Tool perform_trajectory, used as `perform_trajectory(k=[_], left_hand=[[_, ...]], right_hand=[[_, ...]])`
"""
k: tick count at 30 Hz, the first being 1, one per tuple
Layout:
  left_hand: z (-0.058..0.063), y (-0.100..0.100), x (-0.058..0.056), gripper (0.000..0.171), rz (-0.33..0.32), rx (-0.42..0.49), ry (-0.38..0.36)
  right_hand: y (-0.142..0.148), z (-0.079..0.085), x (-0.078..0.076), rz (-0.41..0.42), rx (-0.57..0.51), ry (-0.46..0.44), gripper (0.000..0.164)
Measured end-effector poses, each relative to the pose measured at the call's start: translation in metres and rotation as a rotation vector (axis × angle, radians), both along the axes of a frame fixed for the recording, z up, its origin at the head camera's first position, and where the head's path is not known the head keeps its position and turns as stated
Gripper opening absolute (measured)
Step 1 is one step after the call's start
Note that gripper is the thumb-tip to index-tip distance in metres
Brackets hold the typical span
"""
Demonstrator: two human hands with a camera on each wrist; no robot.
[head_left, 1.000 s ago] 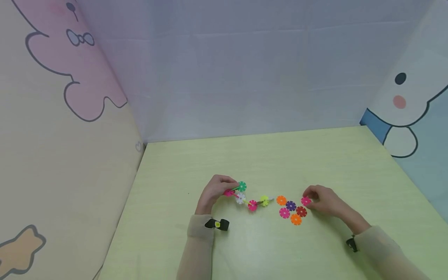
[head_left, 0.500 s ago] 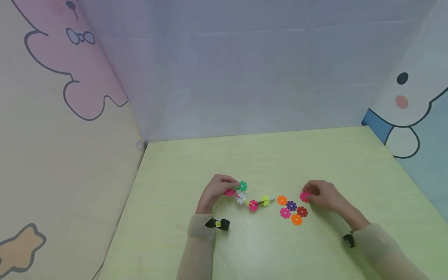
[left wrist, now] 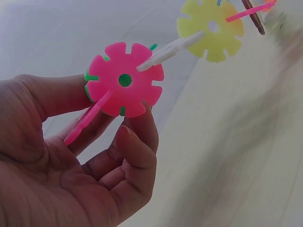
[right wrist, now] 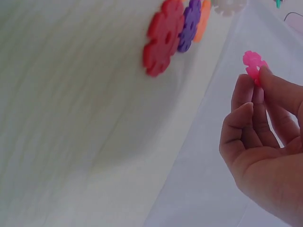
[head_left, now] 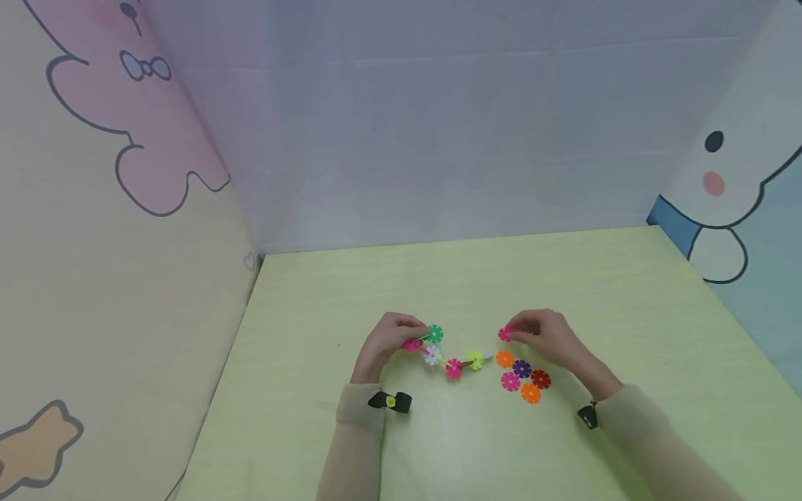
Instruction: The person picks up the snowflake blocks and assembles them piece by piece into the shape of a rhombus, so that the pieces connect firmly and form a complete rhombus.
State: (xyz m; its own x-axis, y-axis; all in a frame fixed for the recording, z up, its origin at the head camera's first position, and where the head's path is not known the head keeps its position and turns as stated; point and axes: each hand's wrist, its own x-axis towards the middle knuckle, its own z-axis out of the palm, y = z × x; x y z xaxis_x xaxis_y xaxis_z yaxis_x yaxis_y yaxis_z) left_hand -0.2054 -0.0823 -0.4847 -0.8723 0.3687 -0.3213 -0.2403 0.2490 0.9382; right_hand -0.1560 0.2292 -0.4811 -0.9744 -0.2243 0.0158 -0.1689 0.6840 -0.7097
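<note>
My left hand (head_left: 386,346) pinches one end of a chain of notched plastic snowflake discs. In the left wrist view, a pink disc (left wrist: 102,71) with green behind it sits at the fingertips, and a white disc (left wrist: 168,51) links toward a yellow disc (left wrist: 214,42). Beyond the fingers in the head view are a green disc (head_left: 435,334), a white one and a pink disc (head_left: 454,369). Between thumb and fingers, my right hand (head_left: 546,335) holds a separate pink disc (right wrist: 252,60), raised off the table and apart from the chain.
Several loose discs lie on the pale table (head_left: 351,285) below the right hand: an orange disc (head_left: 505,359), a purple disc (head_left: 522,369), a dark red disc (head_left: 541,379), a pink disc (head_left: 510,381) and another orange one. A pale fabric wall (head_left: 438,139) stands behind.
My right hand has moved left and slightly away from me with its pink disc, coming nearer the chain. The left hand and the loose discs have stayed put.
</note>
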Motion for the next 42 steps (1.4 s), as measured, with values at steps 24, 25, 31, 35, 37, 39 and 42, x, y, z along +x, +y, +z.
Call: perform_trajectory(k=[24,25,31,35,37,39,42], left_hand=[[-0.009,-0.001,0.000,0.017,0.012,-0.039,0.043],[-0.009,-0.001,0.000,0.017,0.011,-0.036,0.044],[-0.009,-0.001,0.000,0.018,0.003,-0.016,0.049],[-0.010,0.001,0.000,0.017,0.006,-0.019,0.044],[-0.010,0.001,0.000,0.017,0.006,-0.023,0.048],[-0.010,0.002,0.000,0.017,0.008,-0.030,0.050],[-0.010,0.003,0.000,0.017,0.012,-0.039,0.054]], right_hand=[[-0.078,-0.003,-0.016,0.086,-0.122,0.042,0.005],[-0.080,-0.003,-0.016,0.080,-0.121,0.037,0.005],[-0.087,0.000,-0.016,0.064,-0.132,0.016,0.005],[-0.089,-0.001,-0.016,0.076,-0.129,0.033,0.006],[-0.089,-0.001,-0.016,0.087,-0.122,0.050,0.007],[-0.090,-0.002,-0.016,0.098,-0.114,0.074,0.008],[-0.090,-0.002,-0.016,0.109,-0.097,0.112,0.009]])
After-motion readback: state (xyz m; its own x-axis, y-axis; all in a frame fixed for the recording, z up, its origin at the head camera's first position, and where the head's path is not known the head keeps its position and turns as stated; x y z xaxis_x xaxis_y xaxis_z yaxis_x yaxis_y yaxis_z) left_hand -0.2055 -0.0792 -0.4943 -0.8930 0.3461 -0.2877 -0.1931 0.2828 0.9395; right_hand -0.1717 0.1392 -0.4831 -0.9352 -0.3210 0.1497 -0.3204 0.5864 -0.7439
